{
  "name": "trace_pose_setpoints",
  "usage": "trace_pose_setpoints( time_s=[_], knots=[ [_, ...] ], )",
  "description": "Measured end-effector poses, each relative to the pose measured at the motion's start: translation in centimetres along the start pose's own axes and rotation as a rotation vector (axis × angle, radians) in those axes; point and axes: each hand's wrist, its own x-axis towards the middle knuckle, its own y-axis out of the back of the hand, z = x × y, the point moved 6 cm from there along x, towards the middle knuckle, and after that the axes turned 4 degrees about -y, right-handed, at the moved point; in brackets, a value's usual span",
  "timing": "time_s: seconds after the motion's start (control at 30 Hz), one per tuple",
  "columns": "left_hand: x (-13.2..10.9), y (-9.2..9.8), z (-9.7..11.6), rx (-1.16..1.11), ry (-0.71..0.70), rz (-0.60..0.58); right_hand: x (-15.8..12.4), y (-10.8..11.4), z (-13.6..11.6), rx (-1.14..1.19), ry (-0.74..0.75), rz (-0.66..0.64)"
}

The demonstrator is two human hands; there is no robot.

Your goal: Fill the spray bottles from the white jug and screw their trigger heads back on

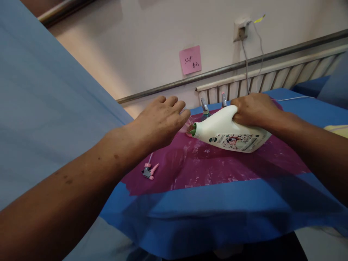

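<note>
My right hand (254,108) is wrapped round the handle of a large cream-white detergent jug (233,132). The jug lies tipped over to the left, and its green-lined mouth is at the top of a clear, pinkish bottle (187,124). My left hand (165,119) is curled about that bottle, which it mostly hides. Whether liquid is flowing I cannot tell. A grey-and-pink spray trigger head (148,172) with its thin tube lies on the purple plastic sheet (163,179), below my left wrist.
Behind the jug stand a spray bottle (205,113) with a grey trigger and another spray head (223,99). Blue cloth (217,197) covers the table under the sheet. A radiator (285,74), a pipe, a plugged-in cable (246,58) and a pink note (190,60) line the wall. Blue fabric (54,94) hangs at left.
</note>
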Motion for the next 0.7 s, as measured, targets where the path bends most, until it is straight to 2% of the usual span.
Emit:
trace_pose_setpoints(
  time_s=[0.17,0.33,0.5,0.6,0.7],
  knots=[
    [-0.6,-0.3,0.0,0.109,0.044,-0.04,-0.6,0.8,-0.5,-0.082,-0.067,-0.043],
    [-2.3,-1.8,-1.3,-0.015,0.191,-0.01,-0.8,0.6,0.4,-0.129,-0.061,-0.027],
    [-3.7,-5.5,-2.1,-0.357,0.293,0.124,-0.9,0.3,2.1,-0.133,-0.099,-0.004],
    [-4.0,-8.0,-1.4,-0.613,0.377,0.245,-1.6,0.4,3.0,-0.141,-0.12,0.014],
    [-4.2,-10.5,-0.1,-0.815,0.492,0.429,-2.7,0.7,4.2,-0.102,-0.13,0.06]
  ],
)
